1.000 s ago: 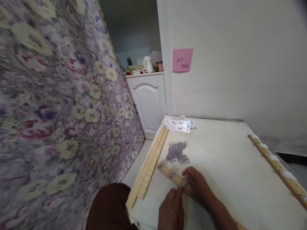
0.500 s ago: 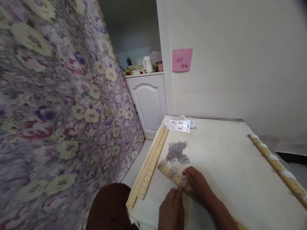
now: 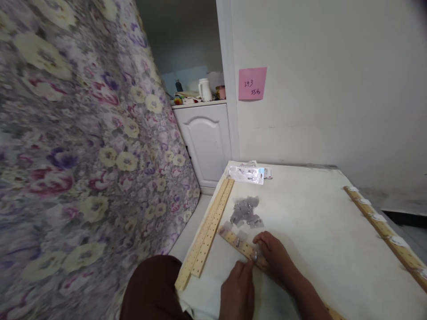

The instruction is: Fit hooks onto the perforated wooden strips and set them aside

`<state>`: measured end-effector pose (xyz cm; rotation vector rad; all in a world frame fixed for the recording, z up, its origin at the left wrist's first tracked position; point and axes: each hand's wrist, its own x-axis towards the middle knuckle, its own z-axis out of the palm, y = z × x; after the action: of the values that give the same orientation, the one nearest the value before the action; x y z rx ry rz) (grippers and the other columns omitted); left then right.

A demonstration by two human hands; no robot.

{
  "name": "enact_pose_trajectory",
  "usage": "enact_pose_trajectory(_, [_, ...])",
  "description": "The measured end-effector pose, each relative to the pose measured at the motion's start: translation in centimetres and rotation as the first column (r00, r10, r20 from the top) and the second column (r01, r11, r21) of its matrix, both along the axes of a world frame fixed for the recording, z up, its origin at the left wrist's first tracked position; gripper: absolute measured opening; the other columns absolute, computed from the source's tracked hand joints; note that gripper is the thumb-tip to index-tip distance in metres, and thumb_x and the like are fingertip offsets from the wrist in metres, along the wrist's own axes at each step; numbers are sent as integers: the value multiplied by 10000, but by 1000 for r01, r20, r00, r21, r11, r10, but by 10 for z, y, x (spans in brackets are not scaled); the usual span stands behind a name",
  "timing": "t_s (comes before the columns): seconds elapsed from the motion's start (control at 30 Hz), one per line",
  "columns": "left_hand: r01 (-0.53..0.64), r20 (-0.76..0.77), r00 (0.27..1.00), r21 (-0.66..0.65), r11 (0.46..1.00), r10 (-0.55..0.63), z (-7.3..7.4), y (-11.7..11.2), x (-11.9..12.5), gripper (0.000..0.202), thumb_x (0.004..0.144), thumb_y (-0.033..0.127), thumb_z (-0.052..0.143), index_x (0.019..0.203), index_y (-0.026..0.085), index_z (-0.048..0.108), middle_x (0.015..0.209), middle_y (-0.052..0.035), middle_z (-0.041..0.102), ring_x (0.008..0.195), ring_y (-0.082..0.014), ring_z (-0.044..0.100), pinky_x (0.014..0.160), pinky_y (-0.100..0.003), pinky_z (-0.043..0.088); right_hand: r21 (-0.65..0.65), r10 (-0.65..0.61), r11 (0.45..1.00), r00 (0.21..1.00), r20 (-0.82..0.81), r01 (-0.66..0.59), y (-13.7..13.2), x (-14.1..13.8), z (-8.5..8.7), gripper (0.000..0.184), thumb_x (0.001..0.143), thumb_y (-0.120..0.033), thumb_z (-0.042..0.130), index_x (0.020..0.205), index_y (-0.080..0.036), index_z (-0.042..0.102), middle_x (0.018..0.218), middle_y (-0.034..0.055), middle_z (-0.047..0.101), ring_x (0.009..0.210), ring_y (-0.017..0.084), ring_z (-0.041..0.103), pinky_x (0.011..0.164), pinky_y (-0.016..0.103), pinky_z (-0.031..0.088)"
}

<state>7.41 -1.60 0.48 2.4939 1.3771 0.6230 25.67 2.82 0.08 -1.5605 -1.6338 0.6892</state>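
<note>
A perforated wooden strip lies slantwise in front of me, with small clear plastic packets set along it, each holding something shiny and metallic. My left hand is closed, its fingertips pinching the near edge of one such small packet on the strip. Over the strip's far side, my right hand has bent fingers closed at the same packet; its thumb is partly hidden. Beyond the strip sits a pile of more small packets. My right forearm covers part of the strip.
Two more perforated strips lie along the table's left edge. A blister pack rests at the back. Along the right edge runs another strip bearing white cards. A floral curtain hangs left; my knee is beside the table.
Both hands stay at the same packet on the strip. My left hand has shifted very slightly; the view has moved a little too.
</note>
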Motion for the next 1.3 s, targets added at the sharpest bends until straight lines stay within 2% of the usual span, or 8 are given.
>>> enact_pose_trajectory(0.1, [8,54,999,-47,999,-6,7,7,3,358,920,145,382,1238,233,520,1005,-49,635,854,-153,649,742,-249,536,-6,1,1000,1000,-2,-1,1,1,-3,253,880,-260,366,879,-215,616,895,54,655,858,199,604,797,321,446])
enact_pose_trajectory(0.33, [-22,89,996,-87,996,30,22,23,11,199,922,185,431,930,247,620,893,5,658,813,-149,643,721,-240,505,-13,3,1000,1000,-5,-3,2,0,-2,261,875,-261,362,875,-218,620,899,55,656,856,201,604,800,323,447])
enact_pose_trajectory(0.57, [-36,147,988,-115,993,53,19,26,12,163,923,199,468,904,236,625,868,13,663,802,-147,635,720,-241,482,1,2,1000,1000,1,-2,2,0,-3,255,881,-251,356,870,-217,608,894,50,650,860,200,604,800,321,443])
enact_pose_trajectory(0.73, [-13,147,989,-64,998,22,17,26,11,212,936,186,427,846,229,615,817,16,647,754,-131,625,682,-222,469,-13,-3,1000,1000,10,3,4,1,-6,244,881,-250,368,876,-220,610,904,49,653,866,199,605,809,319,442])
enact_pose_trajectory(1.03, [16,81,997,16,1000,-17,16,25,11,229,932,166,406,867,227,617,823,2,634,727,-126,624,638,-197,475,-19,4,1000,1000,3,-4,4,1,-4,243,865,-238,380,873,-224,622,906,51,665,867,201,609,807,322,450])
enact_pose_trajectory(1.3, [11,79,997,83,996,-18,15,25,10,245,922,170,395,806,229,602,758,5,621,677,-116,610,616,-179,473,-15,-10,1000,1000,4,10,-2,-2,7,251,873,-252,367,872,-203,612,884,62,655,850,205,605,793,327,449])
